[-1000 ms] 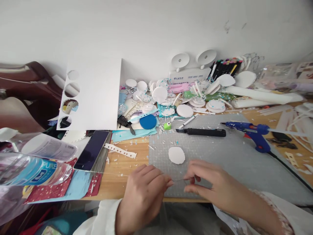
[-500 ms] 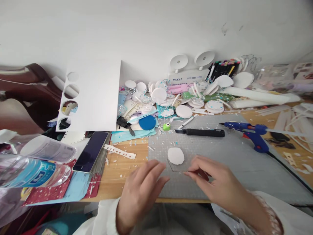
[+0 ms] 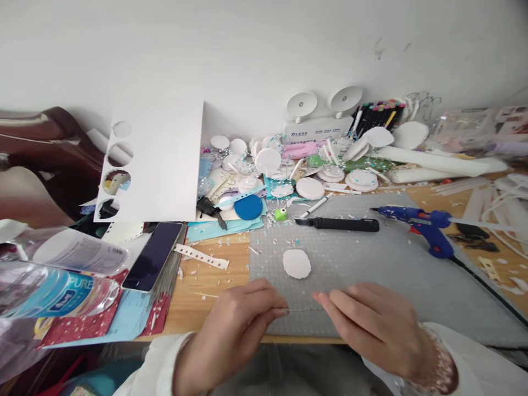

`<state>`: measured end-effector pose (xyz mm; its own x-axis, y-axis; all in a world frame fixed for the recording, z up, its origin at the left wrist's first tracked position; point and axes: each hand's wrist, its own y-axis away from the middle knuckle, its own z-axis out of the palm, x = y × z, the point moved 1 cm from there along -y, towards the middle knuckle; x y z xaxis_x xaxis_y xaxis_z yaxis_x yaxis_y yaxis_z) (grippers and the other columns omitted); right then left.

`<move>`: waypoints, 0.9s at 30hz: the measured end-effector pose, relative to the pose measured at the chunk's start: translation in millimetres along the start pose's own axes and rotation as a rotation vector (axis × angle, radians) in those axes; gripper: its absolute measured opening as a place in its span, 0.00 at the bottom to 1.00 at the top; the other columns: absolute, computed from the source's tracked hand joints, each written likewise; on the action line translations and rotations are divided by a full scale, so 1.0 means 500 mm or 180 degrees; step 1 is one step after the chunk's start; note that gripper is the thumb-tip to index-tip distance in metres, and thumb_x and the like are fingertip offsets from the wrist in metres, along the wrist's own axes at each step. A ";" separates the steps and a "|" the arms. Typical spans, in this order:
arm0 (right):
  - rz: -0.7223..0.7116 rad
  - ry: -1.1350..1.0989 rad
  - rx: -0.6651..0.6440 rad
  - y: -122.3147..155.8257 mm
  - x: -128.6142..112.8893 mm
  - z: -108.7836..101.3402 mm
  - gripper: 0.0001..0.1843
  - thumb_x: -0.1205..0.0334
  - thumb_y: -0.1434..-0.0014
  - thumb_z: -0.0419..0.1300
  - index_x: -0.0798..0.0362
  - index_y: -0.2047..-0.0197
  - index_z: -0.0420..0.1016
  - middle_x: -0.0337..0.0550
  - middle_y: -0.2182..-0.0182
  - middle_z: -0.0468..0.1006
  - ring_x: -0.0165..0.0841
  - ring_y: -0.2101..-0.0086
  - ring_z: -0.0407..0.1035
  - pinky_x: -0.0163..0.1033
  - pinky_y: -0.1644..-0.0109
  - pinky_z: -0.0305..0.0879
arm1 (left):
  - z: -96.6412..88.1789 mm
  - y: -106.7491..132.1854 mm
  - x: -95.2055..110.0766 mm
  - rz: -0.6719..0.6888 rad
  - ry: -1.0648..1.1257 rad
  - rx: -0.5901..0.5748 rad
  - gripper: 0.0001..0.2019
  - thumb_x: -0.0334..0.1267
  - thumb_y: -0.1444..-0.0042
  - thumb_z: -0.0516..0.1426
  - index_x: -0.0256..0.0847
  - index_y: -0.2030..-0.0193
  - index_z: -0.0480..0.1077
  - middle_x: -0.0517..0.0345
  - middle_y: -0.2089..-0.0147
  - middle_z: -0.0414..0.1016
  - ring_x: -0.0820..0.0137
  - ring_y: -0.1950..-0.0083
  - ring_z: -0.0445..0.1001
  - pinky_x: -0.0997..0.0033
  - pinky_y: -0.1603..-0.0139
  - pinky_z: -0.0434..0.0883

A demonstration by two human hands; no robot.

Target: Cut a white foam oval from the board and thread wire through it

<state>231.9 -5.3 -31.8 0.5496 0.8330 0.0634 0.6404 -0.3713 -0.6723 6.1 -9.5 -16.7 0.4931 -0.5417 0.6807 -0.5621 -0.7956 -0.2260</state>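
Note:
A thin wire (image 3: 306, 309) stretches low over the grey cutting mat (image 3: 371, 264), near its front edge. Its left end is pinched between the thumb and fingers of my left hand (image 3: 241, 316). My right hand (image 3: 369, 319) has its fingers stretched out towards the left, and the wire runs up to them; my right thumb is mostly hidden. Just beyond both hands lies a white round disc (image 3: 296, 264) with an uneven edge, untouched. Further back on the mat rest a black utility knife (image 3: 346, 224), a white pen (image 3: 317, 205) and a small green punch (image 3: 281, 213).
A blue glue gun (image 3: 429, 220) lies on the right with its cable trailing forward. White discs (image 3: 310, 188) and beaded wires crowd the back. On the left are a phone (image 3: 153, 257), a water bottle (image 3: 58, 289) and a standing white board (image 3: 165, 159) with round holes.
My left hand has closed on the wire, and the wire has come nearer to me. My right hand has moved nearer too, its pinch loosened into stretched fingers. The disc has stayed put.

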 end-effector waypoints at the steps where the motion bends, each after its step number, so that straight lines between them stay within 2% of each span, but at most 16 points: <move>1: 0.0136 -0.0140 -0.0046 -0.001 0.002 0.001 0.09 0.77 0.40 0.57 0.54 0.62 0.73 0.42 0.70 0.79 0.30 0.74 0.68 0.39 0.72 0.61 | -0.004 0.000 0.001 0.0049 -0.0088 0.0015 0.09 0.28 0.35 0.50 0.40 0.59 0.70 0.58 0.65 0.75 0.74 0.66 0.74 0.77 0.66 0.67; 4: 0.0975 -0.0850 -0.0322 -0.005 0.012 0.007 0.07 0.73 0.37 0.54 0.53 0.60 0.72 0.43 0.68 0.77 0.32 0.68 0.71 0.38 0.65 0.67 | -0.013 0.002 0.005 0.0516 -0.1252 0.0392 0.12 0.26 0.35 0.47 0.38 0.56 0.70 0.54 0.62 0.77 0.70 0.67 0.73 0.70 0.68 0.64; 7: 0.1728 -0.1546 -0.0796 -0.011 0.022 0.009 0.08 0.70 0.39 0.56 0.51 0.57 0.70 0.41 0.64 0.76 0.31 0.65 0.71 0.36 0.62 0.69 | -0.016 0.002 0.012 0.1003 -0.2108 0.0485 0.14 0.28 0.33 0.43 0.33 0.56 0.70 0.51 0.62 0.78 0.69 0.70 0.71 0.67 0.71 0.59; 11: 0.2165 -0.2258 -0.1431 -0.015 0.029 0.002 0.07 0.66 0.42 0.60 0.48 0.58 0.72 0.37 0.64 0.76 0.29 0.67 0.69 0.33 0.64 0.69 | -0.018 0.004 0.017 0.1307 -0.2360 0.0430 0.17 0.28 0.32 0.41 0.31 0.55 0.70 0.52 0.62 0.79 0.70 0.72 0.71 0.66 0.72 0.57; 15: 0.2487 -0.2524 -0.1335 -0.016 0.030 0.007 0.03 0.66 0.43 0.61 0.49 0.64 0.73 0.34 0.70 0.76 0.28 0.71 0.68 0.32 0.70 0.67 | -0.013 0.007 0.010 0.1334 -0.2416 0.0393 0.16 0.28 0.32 0.41 0.30 0.54 0.70 0.51 0.60 0.79 0.70 0.71 0.71 0.66 0.72 0.59; 18: 0.2303 -0.2290 -0.0927 -0.012 0.025 0.014 0.06 0.70 0.43 0.61 0.50 0.68 0.72 0.34 0.74 0.75 0.28 0.73 0.68 0.32 0.71 0.66 | -0.006 0.006 0.004 0.1148 -0.2169 0.0411 0.16 0.27 0.33 0.42 0.31 0.54 0.71 0.51 0.62 0.79 0.69 0.69 0.72 0.67 0.71 0.61; 21: 0.1249 -0.1519 -0.0270 -0.001 0.012 0.009 0.08 0.72 0.38 0.57 0.51 0.62 0.74 0.39 0.70 0.79 0.31 0.68 0.71 0.37 0.64 0.67 | -0.005 0.002 0.003 0.0380 -0.1263 0.0342 0.13 0.29 0.34 0.47 0.36 0.61 0.72 0.55 0.68 0.77 0.70 0.69 0.72 0.70 0.70 0.63; 23: 0.0496 -0.0895 -0.0067 0.006 0.001 0.001 0.13 0.74 0.36 0.52 0.53 0.54 0.74 0.43 0.64 0.81 0.34 0.64 0.72 0.40 0.61 0.66 | -0.007 0.000 0.005 -0.0284 -0.0430 0.0035 0.10 0.30 0.36 0.53 0.39 0.68 0.72 0.60 0.72 0.74 0.73 0.70 0.72 0.75 0.71 0.64; 24: 0.0311 -0.0715 -0.0060 0.008 -0.001 -0.002 0.15 0.75 0.35 0.50 0.54 0.52 0.74 0.45 0.63 0.82 0.35 0.62 0.72 0.41 0.60 0.65 | -0.009 0.000 0.007 -0.0541 -0.0091 -0.0136 0.09 0.30 0.38 0.55 0.39 0.70 0.71 0.62 0.73 0.74 0.75 0.71 0.71 0.77 0.72 0.64; 25: 0.0289 -0.0685 -0.0086 0.007 -0.002 -0.003 0.15 0.75 0.35 0.50 0.55 0.52 0.74 0.45 0.63 0.82 0.35 0.62 0.72 0.41 0.60 0.65 | -0.012 0.000 0.009 -0.0701 0.0145 -0.0275 0.09 0.30 0.39 0.56 0.40 0.71 0.71 0.63 0.74 0.73 0.76 0.72 0.71 0.79 0.72 0.64; 27: 0.0639 -0.1003 -0.0190 0.000 0.003 -0.003 0.12 0.75 0.36 0.52 0.54 0.58 0.74 0.43 0.67 0.80 0.33 0.66 0.71 0.40 0.62 0.65 | -0.016 0.001 0.010 -0.0726 0.0304 -0.0392 0.08 0.29 0.39 0.56 0.40 0.69 0.71 0.63 0.72 0.74 0.76 0.70 0.71 0.80 0.70 0.65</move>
<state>233.4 -4.7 -30.5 0.4811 0.8232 -0.3016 0.5720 -0.5554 -0.6036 3.1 -10.2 -7.8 0.5546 -0.3196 0.7683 -0.5230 -0.8520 0.0231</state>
